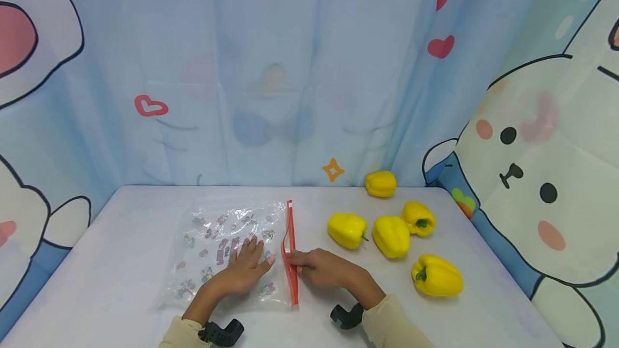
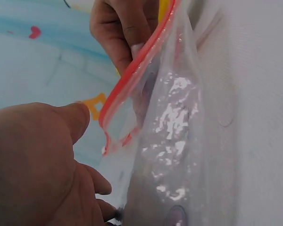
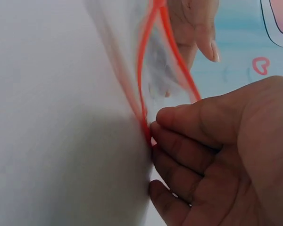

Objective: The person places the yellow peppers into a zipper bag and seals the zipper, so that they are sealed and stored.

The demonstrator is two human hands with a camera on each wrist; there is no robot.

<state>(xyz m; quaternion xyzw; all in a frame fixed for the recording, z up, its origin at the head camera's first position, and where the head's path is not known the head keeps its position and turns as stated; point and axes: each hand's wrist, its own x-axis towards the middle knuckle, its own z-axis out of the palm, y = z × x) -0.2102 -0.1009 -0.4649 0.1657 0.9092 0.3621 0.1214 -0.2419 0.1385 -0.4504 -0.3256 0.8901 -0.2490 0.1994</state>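
Note:
A clear zip bag [image 1: 193,262] with small printed pictures lies flat on the table, its red zip edge [image 1: 292,262] towards the right. Over the bag's printed face, my left hand [image 1: 245,270] spreads its fingers, holding nothing. At the red edge, my right hand [image 1: 321,267] pinches the zip strip with thumb and fingertips. The bag's mouth gapes in both wrist views, its two red strips [image 3: 179,61] apart above the right fingertips [image 3: 162,117]. In the left wrist view, the right hand [image 2: 125,28] is partly hidden behind the red strip.
Several yellow bell peppers stand to the right: one near the back edge [image 1: 381,183], one nearest the bag [image 1: 346,230], two close together [image 1: 390,236], and one nearer the front [image 1: 437,276]. A light blue printed curtain [image 1: 271,69] hangs behind the white table [image 1: 121,240].

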